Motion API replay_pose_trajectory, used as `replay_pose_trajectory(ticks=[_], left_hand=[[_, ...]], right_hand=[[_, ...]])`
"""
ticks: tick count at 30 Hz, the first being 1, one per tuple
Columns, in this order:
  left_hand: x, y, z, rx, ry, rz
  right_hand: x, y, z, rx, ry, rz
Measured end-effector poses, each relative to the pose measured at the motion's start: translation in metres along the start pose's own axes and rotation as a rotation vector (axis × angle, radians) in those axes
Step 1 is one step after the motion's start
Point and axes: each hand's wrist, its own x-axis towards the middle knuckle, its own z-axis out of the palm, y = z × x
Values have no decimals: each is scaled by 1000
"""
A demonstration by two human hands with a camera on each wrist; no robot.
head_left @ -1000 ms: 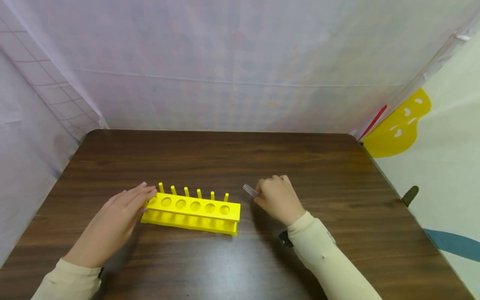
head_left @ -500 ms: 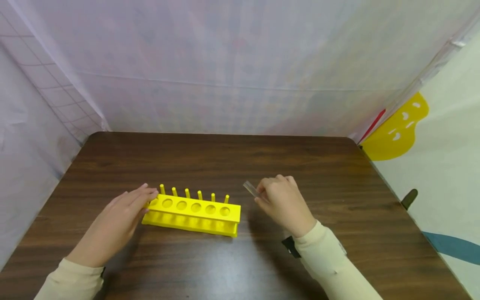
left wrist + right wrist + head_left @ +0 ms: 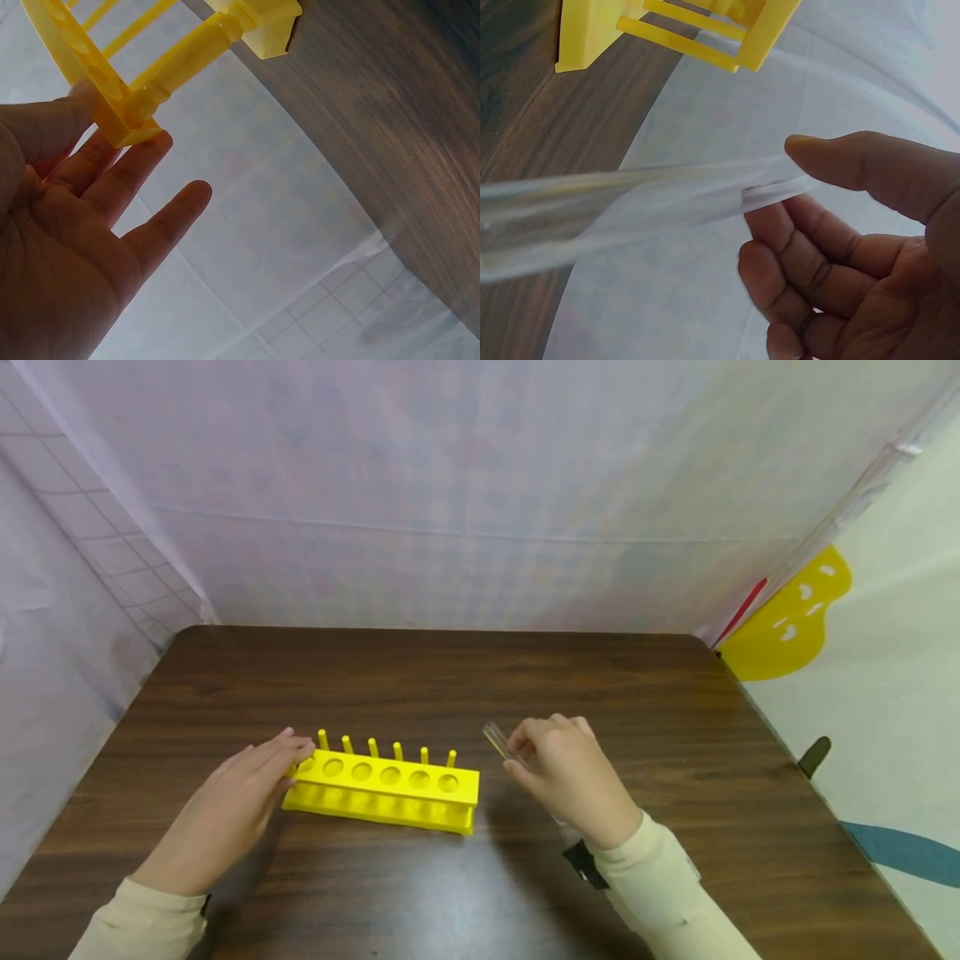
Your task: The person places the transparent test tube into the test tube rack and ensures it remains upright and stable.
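Note:
A yellow test tube rack stands on the wooden table, its row of round holes facing up and pegs rising along the far side. At its left end, my left hand holds the top plate between thumb and fingers, while other fingers stay extended in the left wrist view. Right of the rack, my right hand pinches a clear test tube between thumb and fingertips. The tube is tilted; in the head view one end points up and left, and the rest is mostly behind the hand.
The dark brown wooden table has rounded far corners. A pale curtain hangs behind it, and a white cloth with a yellow shape borders the right side.
My right hand has turned and shifted slightly right, its fingers loosening so that more of the test tube shows. The left hand and the rack stay in place.

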Motion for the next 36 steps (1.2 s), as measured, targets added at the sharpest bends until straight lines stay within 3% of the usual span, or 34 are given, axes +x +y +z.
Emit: replay_pose_trajectory(ticks=[16, 23, 36], left_hand=[[-1, 2, -1, -3, -48, -47], [-1, 1, 2, 1, -13, -27], [0, 1, 0, 10, -20, -24]], right_hand=[[-2, -3, -4, 183, 128, -49], [-2, -4, -2, 203, 198, -82], [-4, -11, -3, 235, 331, -125]])
